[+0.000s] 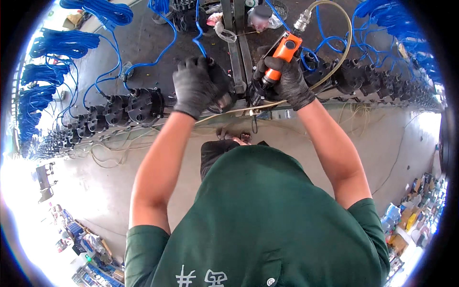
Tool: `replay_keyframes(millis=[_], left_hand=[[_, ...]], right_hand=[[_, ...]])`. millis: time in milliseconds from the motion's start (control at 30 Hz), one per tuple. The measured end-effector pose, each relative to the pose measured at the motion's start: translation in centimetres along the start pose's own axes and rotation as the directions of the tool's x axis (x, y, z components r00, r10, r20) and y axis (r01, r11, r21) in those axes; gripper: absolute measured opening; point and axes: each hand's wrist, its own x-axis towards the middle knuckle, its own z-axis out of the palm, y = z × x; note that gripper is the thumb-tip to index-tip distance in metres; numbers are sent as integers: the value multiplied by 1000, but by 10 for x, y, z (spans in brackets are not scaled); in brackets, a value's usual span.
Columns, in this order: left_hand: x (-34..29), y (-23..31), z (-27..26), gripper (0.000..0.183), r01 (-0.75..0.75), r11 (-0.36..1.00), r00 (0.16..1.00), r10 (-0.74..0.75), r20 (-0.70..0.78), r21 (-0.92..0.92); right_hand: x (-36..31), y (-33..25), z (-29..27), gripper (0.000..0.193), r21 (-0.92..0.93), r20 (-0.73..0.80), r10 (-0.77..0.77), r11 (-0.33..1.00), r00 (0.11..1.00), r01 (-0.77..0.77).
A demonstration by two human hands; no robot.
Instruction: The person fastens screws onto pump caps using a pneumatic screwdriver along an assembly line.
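Observation:
In a dark glove, my right hand (292,85) grips an orange air screwdriver (287,47), its nose angled down and to the left. A metal fitting (302,22) at its back end joins a clear yellowish air hose (351,36). My left hand (193,87), gloved too, is closed on a round black housing (223,85) at the bench's near edge. A blue cable (197,34) runs from that housing toward the far side. Just below the screwdriver's tip is a dark part (256,92); contact between them cannot be made out.
Black round housings (144,106) with blue cables line the bench edge on both sides. Coiled blue cable bundles (64,43) hang at left and right. A metal rail (237,48) crosses the dark bench top (143,40). Hoses trail over the floor (382,129).

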Motion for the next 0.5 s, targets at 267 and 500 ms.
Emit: replay_keyframes(millis=[267, 500], left_hand=[[4, -20, 16, 44, 44, 983, 999, -42, 17, -180], [5, -27, 31, 36, -45, 947, 997, 22, -75, -318]], right_hand=[[-3, -3, 17, 46, -53, -17, -24, 998, 1000, 23], [-25, 14, 76, 49, -46, 98, -134, 989, 986, 139]])
